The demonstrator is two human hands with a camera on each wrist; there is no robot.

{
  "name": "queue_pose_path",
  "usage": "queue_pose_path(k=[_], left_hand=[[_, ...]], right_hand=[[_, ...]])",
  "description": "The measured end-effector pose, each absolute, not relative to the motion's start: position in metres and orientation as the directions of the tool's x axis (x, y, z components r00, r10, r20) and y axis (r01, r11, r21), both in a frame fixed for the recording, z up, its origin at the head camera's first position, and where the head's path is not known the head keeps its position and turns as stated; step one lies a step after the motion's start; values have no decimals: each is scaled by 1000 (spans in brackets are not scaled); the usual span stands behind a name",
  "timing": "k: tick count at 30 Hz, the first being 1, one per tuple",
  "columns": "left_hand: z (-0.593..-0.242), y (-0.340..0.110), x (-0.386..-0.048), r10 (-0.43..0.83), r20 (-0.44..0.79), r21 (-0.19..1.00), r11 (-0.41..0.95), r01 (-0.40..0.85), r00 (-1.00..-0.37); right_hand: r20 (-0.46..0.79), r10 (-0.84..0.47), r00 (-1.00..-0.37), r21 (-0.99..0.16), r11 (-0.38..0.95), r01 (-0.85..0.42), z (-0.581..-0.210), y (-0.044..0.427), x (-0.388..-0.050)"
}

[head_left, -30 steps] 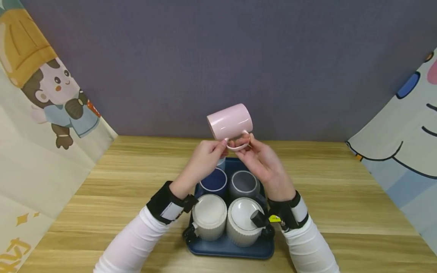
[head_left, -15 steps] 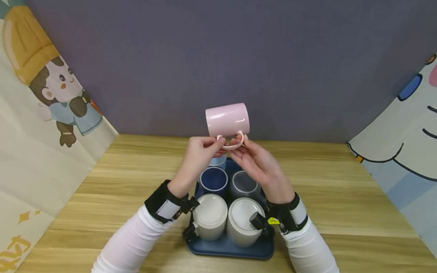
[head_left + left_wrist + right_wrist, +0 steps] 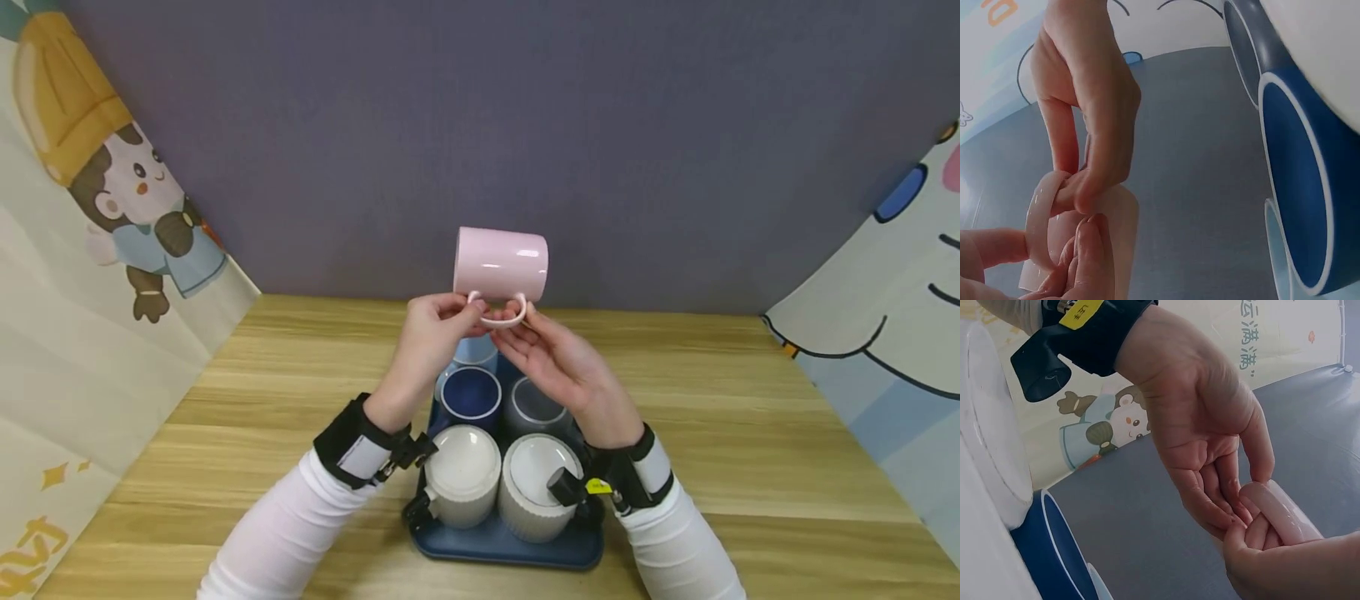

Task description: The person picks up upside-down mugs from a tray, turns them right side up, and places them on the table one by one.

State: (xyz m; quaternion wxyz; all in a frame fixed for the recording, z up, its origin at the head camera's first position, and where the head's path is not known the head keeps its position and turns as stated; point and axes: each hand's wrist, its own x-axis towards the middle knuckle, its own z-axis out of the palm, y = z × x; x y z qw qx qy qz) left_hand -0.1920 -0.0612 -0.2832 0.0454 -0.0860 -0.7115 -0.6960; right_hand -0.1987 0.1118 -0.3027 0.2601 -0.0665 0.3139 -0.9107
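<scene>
A glossy pink mug (image 3: 501,262) is held up on its side above the far end of the tray, its handle (image 3: 501,322) toward the person. My left hand (image 3: 435,340) pinches the left part of that handle with thumb and fingers. On the right part, my right hand (image 3: 573,367) grips the handle between thumb and fingers, palm turned up. In the left wrist view the right hand (image 3: 1088,94) reaches down to the handle loop (image 3: 1038,219). The right wrist view has the left hand (image 3: 1300,565) partly covering the handle.
Below the hands, a dark blue tray (image 3: 510,550) stands on the wooden table (image 3: 750,467). It bears a light blue cup (image 3: 474,352), a navy cup (image 3: 471,393), a grey cup (image 3: 537,402) and two cream ribbed mugs (image 3: 462,467). A grey panel (image 3: 480,125) rises behind.
The pink mug has turned clockwise, its left end rising and its right end dropping. Both hands have shifted slightly left with it, and more of the light blue cup shows.
</scene>
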Motion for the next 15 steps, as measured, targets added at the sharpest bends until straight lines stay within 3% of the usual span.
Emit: queue_pose_path(k=[7,15], left_hand=[[-283,-56,-201,31,98,988,-126,94,-995],[-284,-48,-208,17,61,986,-154,58,-998]], right_hand=[[-50,-509,-859,-712,-585,388,-309,115,-209],[-83,-508,-857,-764,-520,382,-312,123,-217]])
